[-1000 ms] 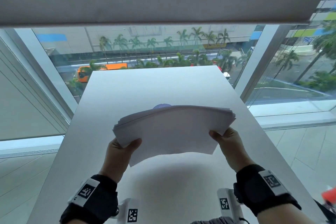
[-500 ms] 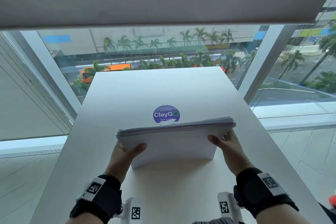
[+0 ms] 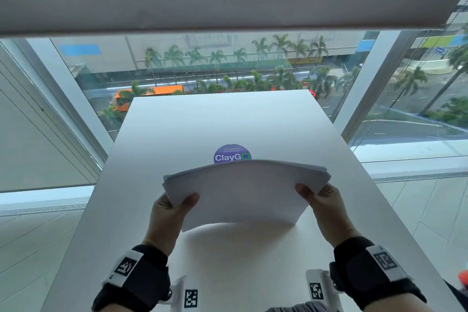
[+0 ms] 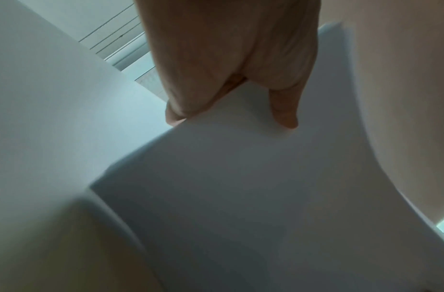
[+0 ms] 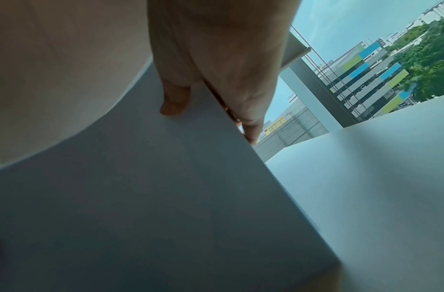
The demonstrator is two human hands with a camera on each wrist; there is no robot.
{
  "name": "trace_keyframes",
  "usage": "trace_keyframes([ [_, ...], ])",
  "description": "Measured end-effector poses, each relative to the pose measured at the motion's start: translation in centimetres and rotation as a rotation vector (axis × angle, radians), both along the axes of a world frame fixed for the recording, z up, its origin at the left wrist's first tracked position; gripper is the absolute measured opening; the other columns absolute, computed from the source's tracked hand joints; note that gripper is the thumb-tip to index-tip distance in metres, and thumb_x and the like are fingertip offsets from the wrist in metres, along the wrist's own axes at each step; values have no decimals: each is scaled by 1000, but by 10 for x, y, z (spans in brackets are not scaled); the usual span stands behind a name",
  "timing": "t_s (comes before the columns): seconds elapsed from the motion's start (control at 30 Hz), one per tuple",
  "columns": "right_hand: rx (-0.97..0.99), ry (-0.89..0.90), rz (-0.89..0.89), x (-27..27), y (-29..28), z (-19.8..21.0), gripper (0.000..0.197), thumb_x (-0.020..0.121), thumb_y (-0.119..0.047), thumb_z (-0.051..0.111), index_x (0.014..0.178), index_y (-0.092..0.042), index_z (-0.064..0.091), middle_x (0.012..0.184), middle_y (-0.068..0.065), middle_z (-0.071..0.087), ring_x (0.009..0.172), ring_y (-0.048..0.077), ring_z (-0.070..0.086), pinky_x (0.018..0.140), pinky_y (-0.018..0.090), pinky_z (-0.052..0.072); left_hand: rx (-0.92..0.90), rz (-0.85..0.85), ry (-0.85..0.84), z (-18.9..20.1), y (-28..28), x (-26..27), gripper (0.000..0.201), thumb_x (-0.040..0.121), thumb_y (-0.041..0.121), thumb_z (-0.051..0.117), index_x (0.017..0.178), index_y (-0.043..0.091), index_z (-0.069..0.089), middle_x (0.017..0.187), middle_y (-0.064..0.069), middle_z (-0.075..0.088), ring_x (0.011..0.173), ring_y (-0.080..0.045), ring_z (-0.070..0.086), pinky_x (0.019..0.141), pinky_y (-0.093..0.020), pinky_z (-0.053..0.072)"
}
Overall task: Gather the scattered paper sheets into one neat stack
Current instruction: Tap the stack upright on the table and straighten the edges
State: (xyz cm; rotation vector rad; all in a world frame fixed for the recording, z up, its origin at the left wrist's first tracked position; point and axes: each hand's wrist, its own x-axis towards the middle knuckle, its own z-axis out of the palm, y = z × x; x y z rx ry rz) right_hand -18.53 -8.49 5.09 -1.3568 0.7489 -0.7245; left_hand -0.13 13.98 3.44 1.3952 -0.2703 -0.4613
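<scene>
White table [image 3: 157, 139], paper stack [image 3: 243, 192] crosswise, left hand [image 3: 168, 213], right hand [image 3: 326, 208] pinching ends

We see a white table [image 3: 177, 134] with a purple round ClayGo sticker [image 3: 231, 153], window [image 3: 228, 63] behind, orange bus [image 3: 152, 92] on the street below.

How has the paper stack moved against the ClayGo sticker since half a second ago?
Yes: the paper stack rose, its bowed top edge now covering the sticker's lower rim.
</scene>
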Motion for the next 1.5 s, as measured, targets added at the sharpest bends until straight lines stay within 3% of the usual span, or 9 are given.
trace_keyframes([
  [0.17,-5,-36,22,0,0,15,18,80,3,63,90,-11,65,79,0,70,72,8,62,71,23,49,26,-32,-33,8,3,8,19,62,4,76,79,8,68,62,9,73,58,0,66,56,-12,53],
  [0.3,-589,250,-102,7,2,44,42,70,-28,67,111,-20,60,103,-2,64,90,-10,55,80,9,41,36,-78,-51,13,5,15,21,58,7,74,78,8,69,61,8,73,58,-1,65,57,-12,53],
  [0.43,-1218,315,-40,24,29,75,65,77,-40,53,137,-19,37,142,8,44,131,21,35,107,44,29,20,-136,-38,16,6,18,21,57,9,69,78,8,69,61,7,73,59,-1,66,58,-12,53],
  [0.63,-1502,407,498,63,98,88,82,78,-36,53,148,-17,12,156,0,16,143,22,19,113,52,23,-11,-160,-20,17,8,18,32,53,15,79,81,3,69,63,4,73,59,-5,65,56,-14,52],
  [0.73,-1427,548,740,78,110,87,77,82,-28,57,148,-17,17,157,0,19,143,23,23,113,57,14,-22,-195,-18,18,10,16,30,57,10,76,85,2,69,67,1,74,61,-8,66,57,-17,53],
  [0.87,-1454,460,593,80,114,94,81,74,-29,64,144,-14,26,151,3,35,135,26,40,104,52,24,-3,-185,-52,16,11,17,45,48,26,76,85,1,71,69,1,74,64,-9,66,59,-18,53],
  [1.0,-1420,562,792,87,122,90,75,85,-20,53,148,-18,13,158,-1,16,144,23,20,113,55,9,-21,-206,-46,18,11,14,32,52,21,77,79,5,70,68,0,73,64,-9,64,59,-18,52],
  [1.4,-1441,501,591,87,121,82,82,71,-19,65,143,-23,26,146,4,42,130,28,46,102,59,31,-54,-182,-60,19,5,10,21,54,14,75,75,10,73,67,3,74,63,-6,66,60,-16,52],
  [1.5,-1389,637,516,84,104,87,75,78,-19,59,145,-24,25,141,5,45,129,30,43,109,61,13,-51,-171,-23,16,8,11,27,58,11,73,84,3,70,68,3,75,64,-7,67,61,-16,53],
])
